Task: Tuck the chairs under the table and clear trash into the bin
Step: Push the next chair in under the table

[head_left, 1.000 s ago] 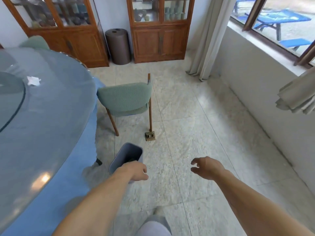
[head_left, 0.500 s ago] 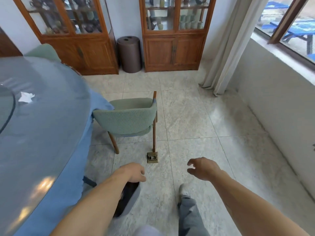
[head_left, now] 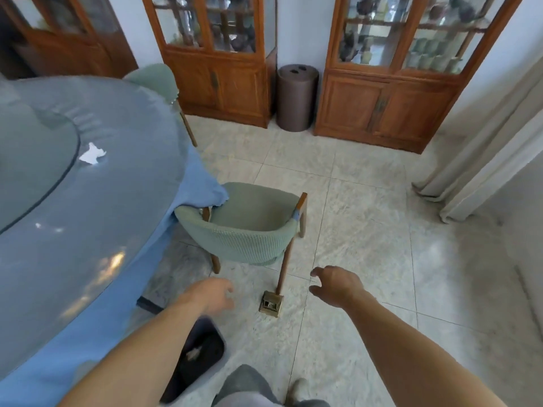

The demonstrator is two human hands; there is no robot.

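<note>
A green upholstered chair [head_left: 244,230] with wooden legs stands at the edge of the round glass-topped table [head_left: 88,201], and the blue tablecloth drapes over its seat. A second green chair [head_left: 152,80] shows behind the table. A crumpled white tissue [head_left: 92,154] lies on the tabletop. A dark grey bin [head_left: 211,365] sits on the floor under my left forearm with a scrap of trash inside. My left hand [head_left: 211,298] is blurred, above the bin, holding nothing. My right hand [head_left: 338,286] hovers open near the chair's rear leg.
A small brass floor box [head_left: 271,302] sits on the tiles beside the chair leg. A brown cylindrical container [head_left: 296,98] stands between two wooden glass-fronted cabinets [head_left: 382,107]. Curtains [head_left: 484,160] hang at the right. My leg and shoe show at the bottom.
My left hand has let go of the grey bin, which now rests on the floor. Both hands have moved forward toward the green chair as I stepped closer.
</note>
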